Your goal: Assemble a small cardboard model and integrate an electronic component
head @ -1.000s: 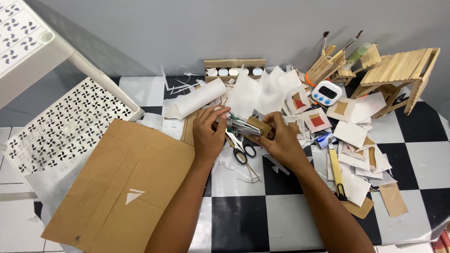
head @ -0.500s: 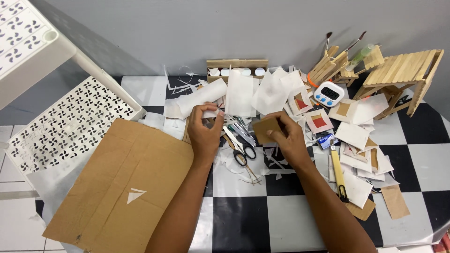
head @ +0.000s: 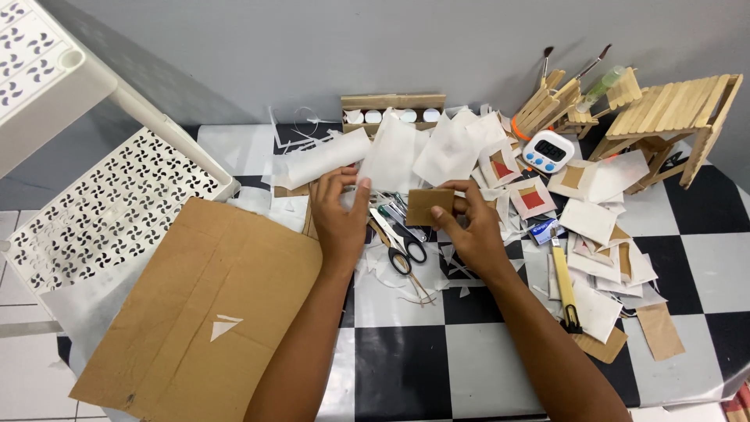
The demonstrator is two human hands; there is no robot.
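Observation:
My right hand (head: 469, 230) pinches a small brown cardboard square (head: 429, 206) and holds it upright above the table. My left hand (head: 340, 215) hovers just left of it, fingers apart, thumb raised, holding nothing that I can see. Between and below the hands lie black-handled scissors (head: 400, 244) among white paper scraps on the black-and-white checkered table (head: 406, 367). A rolled white paper (head: 320, 159) lies just beyond my left hand.
A large brown cardboard sheet (head: 195, 305) covers the left. A white perforated plastic stool (head: 86, 203) stands farther left. At right: paper squares with coloured windows (head: 533, 197), a white digital timer (head: 548, 151), a yellow-handled cutter (head: 564, 283), stick-built wooden models (head: 672, 109), brushes.
My hands have drawn apart. The right hand has lifted the cardboard square clear and turned it to face me; the left hand has let go and opened.

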